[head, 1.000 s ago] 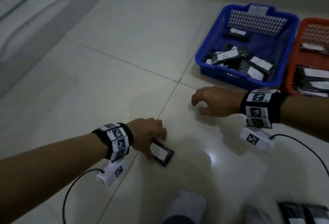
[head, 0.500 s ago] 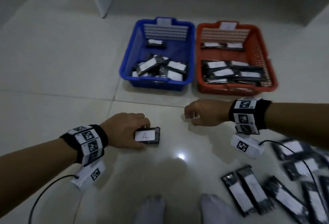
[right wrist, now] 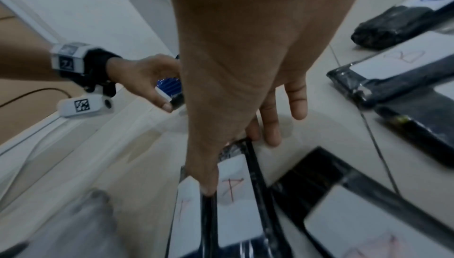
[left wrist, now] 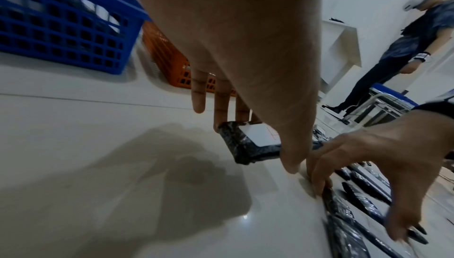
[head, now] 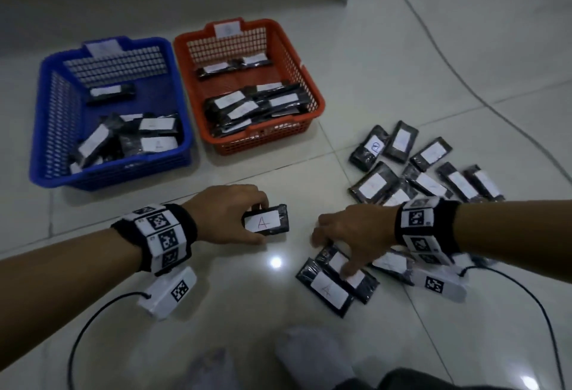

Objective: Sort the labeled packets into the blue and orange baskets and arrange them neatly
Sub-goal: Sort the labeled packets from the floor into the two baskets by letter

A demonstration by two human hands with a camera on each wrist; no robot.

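Pale tiled floor (head: 247, 312). Held packet (head: 267, 222): glossy black wrap, white label, red "A"; pinched in left hand (head: 226, 216), centre, short of blue basket (head: 123, 173) at 11 o'clock. Right hand (head: 356, 235), 4 o'clock, straddles floor packet (head: 332, 258); grip cannot be told. Risks: slick wrap slipping; adjoining packet (head: 328, 290) dragged along.

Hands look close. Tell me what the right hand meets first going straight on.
The right hand would likely meet the A-labelled packet held by the left hand; only bare floor shows between, though heights are unclear.
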